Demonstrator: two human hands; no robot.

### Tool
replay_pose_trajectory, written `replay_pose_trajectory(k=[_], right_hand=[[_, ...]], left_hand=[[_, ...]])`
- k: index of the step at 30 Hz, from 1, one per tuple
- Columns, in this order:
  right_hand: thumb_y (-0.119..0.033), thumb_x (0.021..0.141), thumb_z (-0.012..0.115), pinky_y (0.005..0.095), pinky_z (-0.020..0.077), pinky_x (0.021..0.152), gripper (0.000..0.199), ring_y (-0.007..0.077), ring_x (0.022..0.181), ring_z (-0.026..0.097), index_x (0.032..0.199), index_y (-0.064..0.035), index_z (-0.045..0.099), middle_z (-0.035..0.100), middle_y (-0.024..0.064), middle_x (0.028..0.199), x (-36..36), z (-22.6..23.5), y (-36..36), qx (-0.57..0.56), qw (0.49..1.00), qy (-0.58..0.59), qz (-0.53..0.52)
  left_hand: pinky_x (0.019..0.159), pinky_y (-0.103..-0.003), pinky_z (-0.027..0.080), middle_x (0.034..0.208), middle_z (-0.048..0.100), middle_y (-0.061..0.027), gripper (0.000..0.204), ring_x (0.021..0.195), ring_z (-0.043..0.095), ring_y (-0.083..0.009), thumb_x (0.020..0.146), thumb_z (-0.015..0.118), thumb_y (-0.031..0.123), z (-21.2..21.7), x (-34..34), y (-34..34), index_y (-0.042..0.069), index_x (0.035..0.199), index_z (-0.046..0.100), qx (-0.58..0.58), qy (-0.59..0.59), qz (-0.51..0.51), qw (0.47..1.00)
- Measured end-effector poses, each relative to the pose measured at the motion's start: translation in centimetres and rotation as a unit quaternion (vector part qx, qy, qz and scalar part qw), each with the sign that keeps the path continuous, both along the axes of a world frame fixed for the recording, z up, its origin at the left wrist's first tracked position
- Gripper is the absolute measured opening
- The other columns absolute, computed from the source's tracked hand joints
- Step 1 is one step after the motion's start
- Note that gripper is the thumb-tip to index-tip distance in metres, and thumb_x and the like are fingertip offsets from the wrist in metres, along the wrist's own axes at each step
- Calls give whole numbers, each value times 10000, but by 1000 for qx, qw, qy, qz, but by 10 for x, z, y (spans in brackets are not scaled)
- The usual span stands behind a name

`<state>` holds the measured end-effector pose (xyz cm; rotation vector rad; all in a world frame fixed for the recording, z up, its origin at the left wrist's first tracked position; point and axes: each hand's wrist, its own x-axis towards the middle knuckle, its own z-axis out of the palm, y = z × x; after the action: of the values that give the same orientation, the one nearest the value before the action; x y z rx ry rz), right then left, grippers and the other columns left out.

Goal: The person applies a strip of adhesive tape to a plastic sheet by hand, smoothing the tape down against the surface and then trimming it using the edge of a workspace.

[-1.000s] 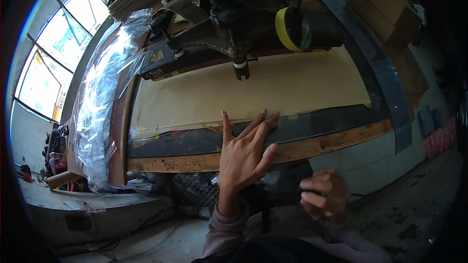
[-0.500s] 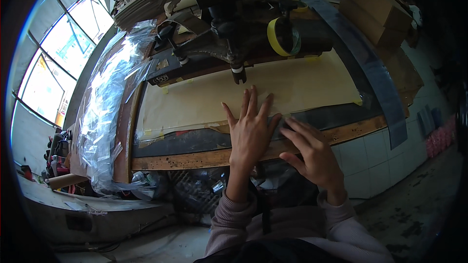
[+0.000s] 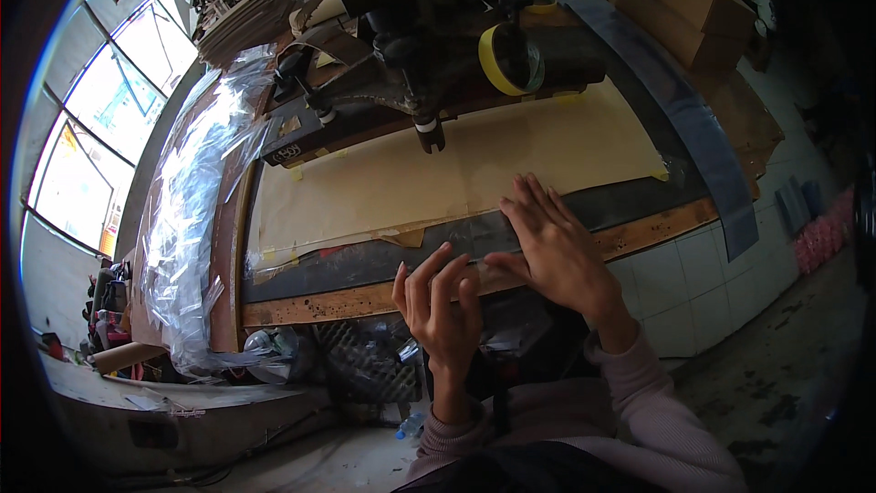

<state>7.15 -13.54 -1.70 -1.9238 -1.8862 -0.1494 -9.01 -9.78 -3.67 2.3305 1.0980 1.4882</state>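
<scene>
A long cream sheet (image 3: pixel 383 184) lies on the dark work surface (image 3: pixel 356 276), with bits of yellow tape along its edges. My right hand (image 3: pixel 558 242) is flat with its fingers stretched out, the tips at the sheet's near edge. In front of the wooden front edge (image 3: pixel 338 304), my left hand (image 3: pixel 440 315) is raised with its fingers apart and loosely curled, holding nothing. Beyond the sheet stands a dark machine, whose forked metal tip (image 3: pixel 431 139) hangs over the sheet's far part.
A roll of yellow tape (image 3: pixel 497 59) hangs on the machine. Clear plastic sheets (image 3: pixel 187 219) are heaped at the left. A bluish plastic strip (image 3: pixel 675 96) runs down the right side beside a cardboard box (image 3: pixel 684 5). Stacked brown sheets (image 3: pixel 242 23) stand at the back left.
My left hand has lifted off the sheet and drawn back toward me. My right hand has moved forward onto the sheet's near edge. The whole view has shifted slightly.
</scene>
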Motion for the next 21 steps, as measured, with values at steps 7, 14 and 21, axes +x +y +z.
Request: replay_pose_trajectory(k=[7, 14, 21], right_hand=[[-521, 894, 522, 468, 312, 1096, 669, 431, 1307, 366, 1242, 47, 456, 396, 312, 1364, 10, -3, 20, 5, 1000, 12, -17], [-394, 831, 612, 460, 315, 1095, 613, 417, 1283, 403, 1209, 66, 465, 428, 322, 1325, 3, 4, 24, 8, 1000, 1, -25], [-301, 810, 568, 453, 269, 1118, 546, 383, 1292, 412, 1211, 55, 465, 425, 319, 1343, -4, 17, 26, -64, 995, -34, -68]], left_hand=[[1065, -428, 294, 1068, 674, -57, 277, 1006, 624, -206, 969, 446, 266, -11, -4, 11, 92, 947, 661, 26, 36, 48, 998], [918, -269, 342, 978, 715, 55, 357, 917, 670, -106, 983, 384, 300, -33, 1, 17, 163, 905, 704, 125, 53, 118, 984], [896, -252, 342, 978, 718, 53, 366, 912, 676, -102, 987, 378, 283, -33, 2, 17, 166, 894, 713, 127, 50, 109, 985]])
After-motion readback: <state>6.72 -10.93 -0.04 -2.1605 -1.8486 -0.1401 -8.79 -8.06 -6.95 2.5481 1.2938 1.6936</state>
